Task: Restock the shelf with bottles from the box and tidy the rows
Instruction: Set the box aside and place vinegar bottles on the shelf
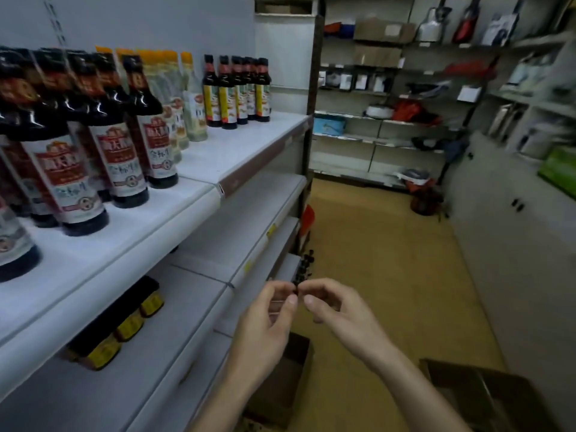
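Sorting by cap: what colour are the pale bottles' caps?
Orange caps, seen in the head view.

Bottles (124, 135) in rows on top shelf (243, 145), left; few bottles (115, 328) on lower shelf (187, 307) beneath; box (480, 394) on floor, right.

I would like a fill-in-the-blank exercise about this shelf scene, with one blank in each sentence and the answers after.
1. The dark bottles with red labels stand on the ____ shelf in view.
2. The left hand and right hand are close together, and neither holds a ____.
3. The bottles on the next shelf down carry ____ labels.
Missing words: top; bottle; yellow.
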A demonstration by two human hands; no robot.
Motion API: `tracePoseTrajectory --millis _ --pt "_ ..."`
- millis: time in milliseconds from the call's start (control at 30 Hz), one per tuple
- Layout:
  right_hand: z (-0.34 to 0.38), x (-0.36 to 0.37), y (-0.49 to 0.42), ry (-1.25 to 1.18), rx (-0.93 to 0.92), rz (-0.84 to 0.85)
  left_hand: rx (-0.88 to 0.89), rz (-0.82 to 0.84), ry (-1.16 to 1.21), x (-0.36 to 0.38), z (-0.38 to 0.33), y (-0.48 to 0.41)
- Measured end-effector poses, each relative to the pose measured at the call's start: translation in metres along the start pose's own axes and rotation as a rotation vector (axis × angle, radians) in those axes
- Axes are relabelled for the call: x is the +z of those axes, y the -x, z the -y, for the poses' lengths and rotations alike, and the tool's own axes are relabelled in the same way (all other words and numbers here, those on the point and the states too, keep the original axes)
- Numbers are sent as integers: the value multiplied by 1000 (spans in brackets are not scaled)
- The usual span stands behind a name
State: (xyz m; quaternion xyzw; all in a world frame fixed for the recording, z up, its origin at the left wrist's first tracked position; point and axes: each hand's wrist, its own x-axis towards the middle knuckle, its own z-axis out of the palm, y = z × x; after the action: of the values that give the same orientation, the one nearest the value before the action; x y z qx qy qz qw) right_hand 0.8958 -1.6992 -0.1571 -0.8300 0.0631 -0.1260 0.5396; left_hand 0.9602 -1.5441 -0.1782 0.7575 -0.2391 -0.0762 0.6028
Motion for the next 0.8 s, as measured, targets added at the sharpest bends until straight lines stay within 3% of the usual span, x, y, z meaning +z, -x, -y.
tracePoseTrajectory --millis 400,800 --pt "-55 -39 -37 -81 186 -67 -89 168 -48 55 39 -70" --pt "-150 -145 -110 -162 284 163 -277 29 -108 169 42 -132"
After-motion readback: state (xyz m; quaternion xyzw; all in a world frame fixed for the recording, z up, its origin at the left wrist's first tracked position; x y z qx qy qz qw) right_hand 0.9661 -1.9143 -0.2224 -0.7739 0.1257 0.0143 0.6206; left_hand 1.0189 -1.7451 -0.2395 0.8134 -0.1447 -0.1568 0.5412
